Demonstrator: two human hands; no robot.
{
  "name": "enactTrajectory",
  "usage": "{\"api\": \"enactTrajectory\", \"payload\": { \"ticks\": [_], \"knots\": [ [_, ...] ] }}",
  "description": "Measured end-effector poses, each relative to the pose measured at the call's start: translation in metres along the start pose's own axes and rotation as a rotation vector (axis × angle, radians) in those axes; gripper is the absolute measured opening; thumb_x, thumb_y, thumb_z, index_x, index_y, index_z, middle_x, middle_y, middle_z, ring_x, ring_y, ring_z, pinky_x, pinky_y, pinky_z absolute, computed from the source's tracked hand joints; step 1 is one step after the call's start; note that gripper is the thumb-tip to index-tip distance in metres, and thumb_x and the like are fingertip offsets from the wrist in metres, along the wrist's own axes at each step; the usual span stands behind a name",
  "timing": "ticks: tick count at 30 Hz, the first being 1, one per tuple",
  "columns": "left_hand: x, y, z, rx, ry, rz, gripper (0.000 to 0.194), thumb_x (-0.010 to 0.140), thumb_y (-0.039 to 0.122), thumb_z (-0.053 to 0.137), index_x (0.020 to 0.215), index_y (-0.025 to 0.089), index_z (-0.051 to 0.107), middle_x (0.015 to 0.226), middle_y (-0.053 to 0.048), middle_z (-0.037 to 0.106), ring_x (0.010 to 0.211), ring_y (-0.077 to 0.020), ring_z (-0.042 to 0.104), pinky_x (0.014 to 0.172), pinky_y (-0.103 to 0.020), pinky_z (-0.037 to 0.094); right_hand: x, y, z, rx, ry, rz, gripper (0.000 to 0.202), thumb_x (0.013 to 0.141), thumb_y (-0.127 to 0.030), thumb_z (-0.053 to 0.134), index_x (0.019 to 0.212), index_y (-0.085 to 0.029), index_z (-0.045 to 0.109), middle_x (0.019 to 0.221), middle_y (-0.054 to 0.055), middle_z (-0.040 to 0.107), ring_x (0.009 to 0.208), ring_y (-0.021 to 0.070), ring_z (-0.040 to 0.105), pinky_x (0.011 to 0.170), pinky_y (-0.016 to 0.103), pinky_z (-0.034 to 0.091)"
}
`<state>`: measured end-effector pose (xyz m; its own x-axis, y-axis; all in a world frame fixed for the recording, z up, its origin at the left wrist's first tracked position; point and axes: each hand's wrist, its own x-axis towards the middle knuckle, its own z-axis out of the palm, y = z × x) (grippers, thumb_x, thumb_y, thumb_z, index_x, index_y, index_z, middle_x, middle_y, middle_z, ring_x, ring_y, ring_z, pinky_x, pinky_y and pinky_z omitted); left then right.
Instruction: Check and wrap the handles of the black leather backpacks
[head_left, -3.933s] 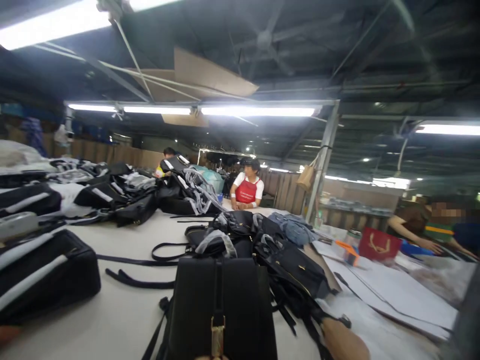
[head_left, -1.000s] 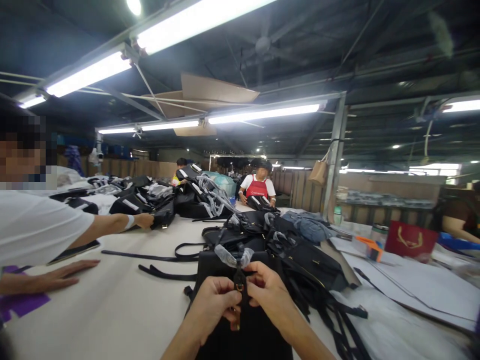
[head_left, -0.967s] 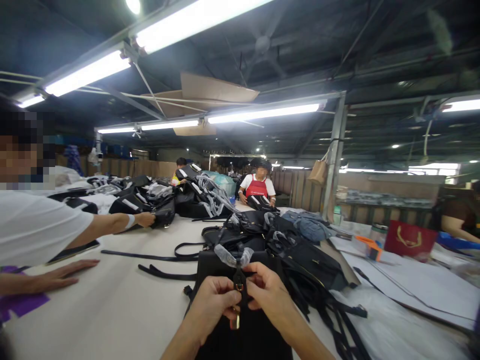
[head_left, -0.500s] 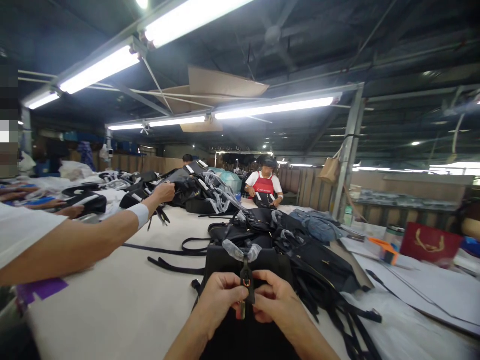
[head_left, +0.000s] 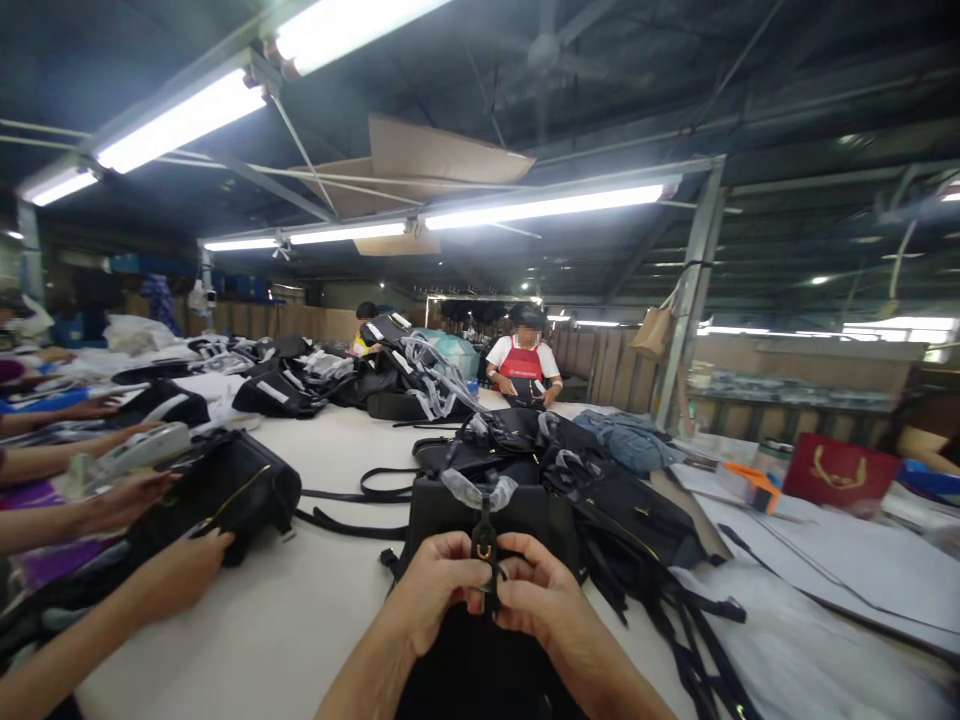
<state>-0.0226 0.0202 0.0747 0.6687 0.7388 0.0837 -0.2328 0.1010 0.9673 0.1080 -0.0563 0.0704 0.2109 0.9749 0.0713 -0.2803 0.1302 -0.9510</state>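
A black bag point(head_left: 450, 650) lies in front of me, its handle point(head_left: 478, 490) wrapped in clear plastic. A narrow black strap point(head_left: 484, 540) with a small gold-coloured metal piece runs down from the handle. My left hand point(head_left: 442, 580) pinches the strap from the left, with a small reddish piece below its fingertips. From the right, my right hand point(head_left: 536, 585) pinches the strap's lower end, which is bent. The fingertips of both hands are close together over the bag.
Black bags point(head_left: 630, 510) lie beyond and right of mine; more are heaped farther back. At left, other people's hands hold a black bag point(head_left: 240, 480). A person in a red apron point(head_left: 525, 365) stands across the table. Right: a red box point(head_left: 840, 472), an orange tool point(head_left: 754, 487), plastic sheeting.
The strap's lower end is now bent between my fingers. At left, the outstretched arm has drawn back, and a black bag is now near the people's hands there. The view has shifted slightly.
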Motion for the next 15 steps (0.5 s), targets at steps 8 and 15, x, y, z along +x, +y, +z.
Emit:
{"api": "enactTrajectory", "payload": {
  "ticks": [8,15],
  "knots": [
    [-0.002,-0.018,0.014,0.113,0.21,0.149,0.02,0.064,0.029,0.065,0.055,0.018,0.051,0.048,0.004,0.047,0.05,-0.0103,0.041,0.055,-0.024,0.032,-0.001,0.021,0.004,-0.16,0.176,-0.289,0.04,0.066,-0.029,0.08,0.099,-0.02,0.06,0.063,-0.005,0.063,0.062,0.0154,0.061,0.065,0.028,0.047],
    [-0.01,-0.031,0.012,0.359,0.352,0.383,0.033,0.073,0.042,0.064,0.052,0.019,0.055,0.065,0.0,0.051,0.063,-0.0165,0.051,0.06,-0.026,0.039,0.005,0.05,0.014,-0.003,0.308,-0.28,0.049,0.054,-0.044,0.086,0.089,-0.021,0.06,0.066,0.002,0.07,0.064,0.0225,0.067,0.062,0.032,0.051]
  ]
}}
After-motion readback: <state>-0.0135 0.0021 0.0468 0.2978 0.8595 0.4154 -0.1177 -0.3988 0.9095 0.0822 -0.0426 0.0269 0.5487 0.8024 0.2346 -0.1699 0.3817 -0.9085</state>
